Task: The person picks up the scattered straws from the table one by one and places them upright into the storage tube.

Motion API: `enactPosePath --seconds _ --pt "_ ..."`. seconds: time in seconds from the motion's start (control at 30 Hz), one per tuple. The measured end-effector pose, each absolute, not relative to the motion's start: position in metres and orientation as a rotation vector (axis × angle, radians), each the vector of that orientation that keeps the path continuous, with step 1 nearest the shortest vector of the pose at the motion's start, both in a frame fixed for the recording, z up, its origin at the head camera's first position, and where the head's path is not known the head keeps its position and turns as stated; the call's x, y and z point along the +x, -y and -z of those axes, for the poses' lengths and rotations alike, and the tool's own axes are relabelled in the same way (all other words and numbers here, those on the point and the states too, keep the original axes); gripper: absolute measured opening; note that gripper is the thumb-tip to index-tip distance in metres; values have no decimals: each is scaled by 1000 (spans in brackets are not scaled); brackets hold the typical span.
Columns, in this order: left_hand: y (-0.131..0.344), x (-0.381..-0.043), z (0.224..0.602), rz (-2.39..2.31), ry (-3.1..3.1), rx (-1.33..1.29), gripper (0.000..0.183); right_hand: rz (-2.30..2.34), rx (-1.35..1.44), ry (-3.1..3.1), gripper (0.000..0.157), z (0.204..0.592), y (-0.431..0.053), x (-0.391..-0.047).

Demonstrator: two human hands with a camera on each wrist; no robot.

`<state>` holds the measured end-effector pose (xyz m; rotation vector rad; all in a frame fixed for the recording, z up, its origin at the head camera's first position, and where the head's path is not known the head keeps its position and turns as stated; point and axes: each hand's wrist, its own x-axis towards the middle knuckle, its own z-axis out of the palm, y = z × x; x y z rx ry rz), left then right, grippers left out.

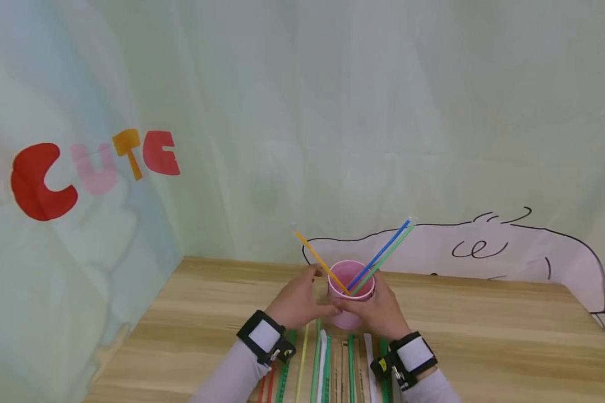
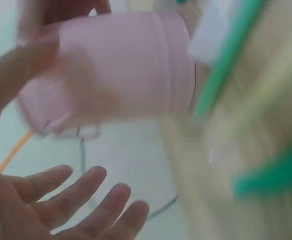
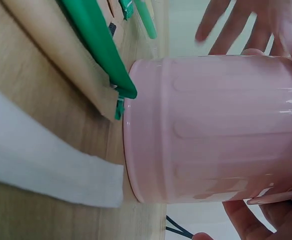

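Observation:
A small pink pail (image 1: 347,320) stands on the table, with a yellow straw (image 1: 322,261), a blue straw (image 1: 380,252) and a green straw (image 1: 385,254) leaning out of its mouth. My right hand (image 1: 383,310) grips it from the right, thumb across the near side and fingers behind. On the other side is my left hand (image 1: 294,299), its fingers spread apart from the pail (image 2: 120,70) in the left wrist view. The left thumb lies close against the pail's wall; blur hides whether it touches.
A row of straws lies before the pail, among them green straws (image 1: 351,366), red straws (image 1: 269,386), a yellow straw (image 1: 302,361) and white-wrapped straws (image 1: 370,364). Several brown-wrapped ones lie between. Behind the wooden table (image 1: 484,330) hangs a printed curtain (image 1: 307,123).

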<state>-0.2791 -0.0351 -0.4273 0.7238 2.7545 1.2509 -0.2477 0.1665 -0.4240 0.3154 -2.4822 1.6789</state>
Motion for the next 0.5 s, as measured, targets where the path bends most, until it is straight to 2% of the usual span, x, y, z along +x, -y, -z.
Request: enactPosePath --seconds 0.13,0.23,0.5 --pt "62 -264 411 -1131 -2885 646 71 -1661 314 2474 78 415 -165 -244" --pt "82 -251 406 -1050 -2951 552 60 -1635 318 2484 79 424 -167 -250" --pt "112 -216 425 -831 -2983 365 57 -1630 341 2480 81 447 -172 -263"
